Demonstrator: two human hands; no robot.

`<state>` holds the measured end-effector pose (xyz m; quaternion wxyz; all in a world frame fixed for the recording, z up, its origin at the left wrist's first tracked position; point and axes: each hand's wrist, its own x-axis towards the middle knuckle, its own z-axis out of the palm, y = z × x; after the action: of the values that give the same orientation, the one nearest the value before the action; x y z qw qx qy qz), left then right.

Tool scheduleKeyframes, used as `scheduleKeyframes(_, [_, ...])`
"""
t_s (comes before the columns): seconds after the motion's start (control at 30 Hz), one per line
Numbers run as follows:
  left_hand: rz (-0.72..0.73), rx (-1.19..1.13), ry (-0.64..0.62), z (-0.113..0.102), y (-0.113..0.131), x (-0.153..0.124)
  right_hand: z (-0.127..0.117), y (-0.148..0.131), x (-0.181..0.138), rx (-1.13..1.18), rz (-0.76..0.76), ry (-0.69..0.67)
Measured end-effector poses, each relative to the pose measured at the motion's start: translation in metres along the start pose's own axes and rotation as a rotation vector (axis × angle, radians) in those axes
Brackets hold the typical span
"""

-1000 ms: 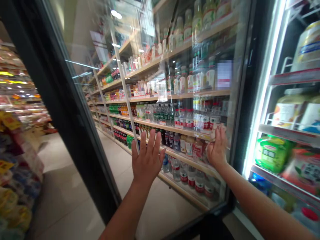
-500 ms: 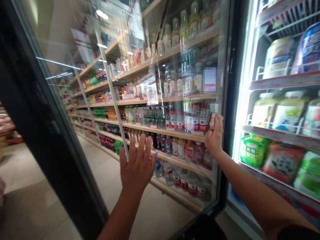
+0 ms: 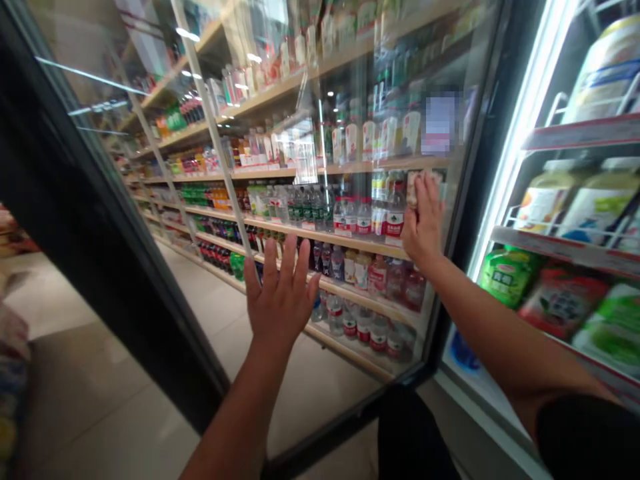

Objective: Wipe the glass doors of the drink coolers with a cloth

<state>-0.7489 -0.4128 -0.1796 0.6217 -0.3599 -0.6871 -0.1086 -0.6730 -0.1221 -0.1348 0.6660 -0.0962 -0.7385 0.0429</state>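
Note:
A glass door with a black frame (image 3: 345,427) stands swung open in front of me. My left hand (image 3: 280,300) lies flat toward the glass with its fingers spread, and holds nothing. Near the door's right edge, my right hand (image 3: 424,223) presses a light-coloured, folded cloth (image 3: 413,189) against the pane. The fingers cover part of the cloth, so its full size is hidden.
Through the glass, wooden shelves (image 3: 280,172) carry many bottled drinks. On the right is a lit cooler with a green pouch (image 3: 505,275), a red pouch (image 3: 557,300) and bottles on wire shelves. A tiled floor (image 3: 120,393) shows at lower left.
My right hand has moved the cloth up the glass and slightly left. My left hand has risen a little, still spread. The camera view has shifted, and my leg now shows below the door.

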Motion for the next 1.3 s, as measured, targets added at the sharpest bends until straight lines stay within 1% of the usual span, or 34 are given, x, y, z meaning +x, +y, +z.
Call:
scheduleKeyframes(0.07, [-0.019, -0.035, -0.017, 0.000, 0.001, -0.001, 0.002, -0.010, 0.005, -0.014, -0.019, -0.005])
scheduleKeyframes(0.1, [-0.029, -0.054, -0.027, 0.000, 0.001, -0.001, 0.003, -0.017, 0.001, -0.017, -0.037, -0.019])
scheduleKeyframes(0.23, [-0.063, -0.119, -0.075, -0.001, 0.002, -0.002, 0.003, -0.044, -0.028, -0.035, -0.145, -0.139])
scheduleKeyframes(0.3, [-0.061, -0.122, -0.078, -0.001, 0.001, -0.002, 0.002, -0.052, -0.032, -0.049, -0.176, -0.156])
scheduleKeyframes(0.47, [-0.060, -0.111, -0.059, 0.000, 0.001, -0.003, 0.001, -0.068, -0.009, -0.028, -0.190, -0.119])
scheduleKeyframes(0.57, [-0.086, -0.172, -0.071, 0.000, 0.002, -0.003, 0.005, -0.082, -0.007, 0.020, -0.213, -0.121])
scheduleKeyframes(0.63, [-0.092, -0.190, -0.076, 0.000, 0.002, -0.003, 0.009, -0.092, -0.008, 0.043, -0.253, -0.134])
scheduleKeyframes(0.73, [-0.092, -0.173, -0.076, 0.000, 0.003, -0.003, 0.012, -0.108, -0.001, 0.051, -0.322, -0.132])
scheduleKeyframes(0.83, [-0.097, -0.150, -0.077, 0.000, 0.003, -0.003, 0.016, -0.124, 0.009, 0.022, -0.327, -0.114])
scheduleKeyframes(0.9, [-0.090, -0.130, -0.078, -0.001, 0.003, -0.003, 0.019, -0.133, 0.008, -0.009, -0.325, -0.085])
scheduleKeyframes(1.0, [-0.075, -0.121, -0.082, -0.001, 0.002, -0.003, 0.023, -0.143, -0.001, -0.033, -0.385, -0.048])
scheduleKeyframes(1.1, [-0.074, -0.157, -0.071, 0.001, 0.001, -0.004, 0.023, -0.157, -0.005, -0.040, -0.414, -0.086])
scheduleKeyframes(1.2, [-0.086, -0.168, -0.053, 0.005, 0.000, -0.006, 0.020, -0.175, -0.002, -0.033, -0.392, -0.139])
scheduleKeyframes(1.3, [-0.087, -0.154, -0.045, 0.008, 0.000, -0.008, 0.017, -0.188, 0.002, 0.008, -0.428, -0.166])
